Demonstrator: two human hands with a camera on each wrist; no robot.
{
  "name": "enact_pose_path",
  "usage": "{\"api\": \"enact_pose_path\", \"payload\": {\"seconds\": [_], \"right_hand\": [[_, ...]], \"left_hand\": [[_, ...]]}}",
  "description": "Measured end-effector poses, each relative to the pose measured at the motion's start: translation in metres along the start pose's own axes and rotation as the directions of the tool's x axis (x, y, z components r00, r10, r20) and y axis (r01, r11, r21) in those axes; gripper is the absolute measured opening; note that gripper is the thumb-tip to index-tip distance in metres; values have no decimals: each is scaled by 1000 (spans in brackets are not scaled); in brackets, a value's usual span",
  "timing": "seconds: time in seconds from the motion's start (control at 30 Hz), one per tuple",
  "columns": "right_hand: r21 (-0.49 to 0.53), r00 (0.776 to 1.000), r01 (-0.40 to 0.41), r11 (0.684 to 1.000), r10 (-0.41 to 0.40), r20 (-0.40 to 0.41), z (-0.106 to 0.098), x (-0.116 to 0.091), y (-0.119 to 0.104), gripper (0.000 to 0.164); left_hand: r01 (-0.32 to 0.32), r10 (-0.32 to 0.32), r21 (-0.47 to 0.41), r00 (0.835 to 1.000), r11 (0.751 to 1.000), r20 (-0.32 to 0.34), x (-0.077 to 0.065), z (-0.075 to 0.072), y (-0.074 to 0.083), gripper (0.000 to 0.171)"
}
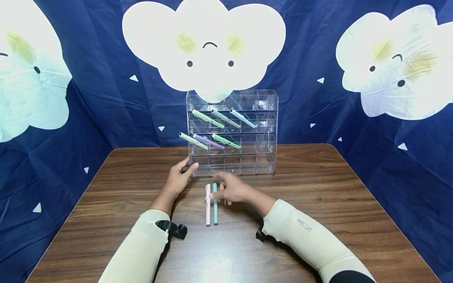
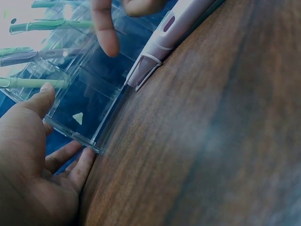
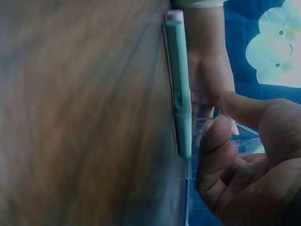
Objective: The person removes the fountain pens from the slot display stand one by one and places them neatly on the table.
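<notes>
While near pens [image 1: 216, 212], right hand [image 1: 232, 188] (bare)

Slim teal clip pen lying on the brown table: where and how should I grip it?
Probably across the middle of the slim teal clip pen, coming from above and the right: it lies flat, and the slim pale pink clip pen lies close along its left, leaving little room there.

"Loose pens [image 1: 208, 208]?"
"Side by side on the table [image 1: 318, 196], before the rack [image 1: 257, 151]; six others [image 1: 208, 119] in its middle rows."
"Your hands?"
"My left hand [image 1: 178, 177] at its lower left edge, my right hand [image 1: 233, 188] just right of the loose pens."
</notes>
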State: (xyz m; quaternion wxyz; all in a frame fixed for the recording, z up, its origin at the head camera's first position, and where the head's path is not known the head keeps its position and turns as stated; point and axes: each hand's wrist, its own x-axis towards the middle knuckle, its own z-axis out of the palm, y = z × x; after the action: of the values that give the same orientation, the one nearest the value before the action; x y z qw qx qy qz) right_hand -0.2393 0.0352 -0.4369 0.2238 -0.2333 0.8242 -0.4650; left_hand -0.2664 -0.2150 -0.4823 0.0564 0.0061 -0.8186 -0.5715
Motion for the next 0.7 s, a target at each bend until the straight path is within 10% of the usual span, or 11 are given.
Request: {"api": "enact_pose_path", "payload": {"seconds": [0.7], "right_hand": [[-177, 956, 185, 967, -218, -194, -25, 5, -12, 51]], "left_hand": [[-16, 16, 10, 1000, 1000, 4, 0, 1, 0, 65]]}}
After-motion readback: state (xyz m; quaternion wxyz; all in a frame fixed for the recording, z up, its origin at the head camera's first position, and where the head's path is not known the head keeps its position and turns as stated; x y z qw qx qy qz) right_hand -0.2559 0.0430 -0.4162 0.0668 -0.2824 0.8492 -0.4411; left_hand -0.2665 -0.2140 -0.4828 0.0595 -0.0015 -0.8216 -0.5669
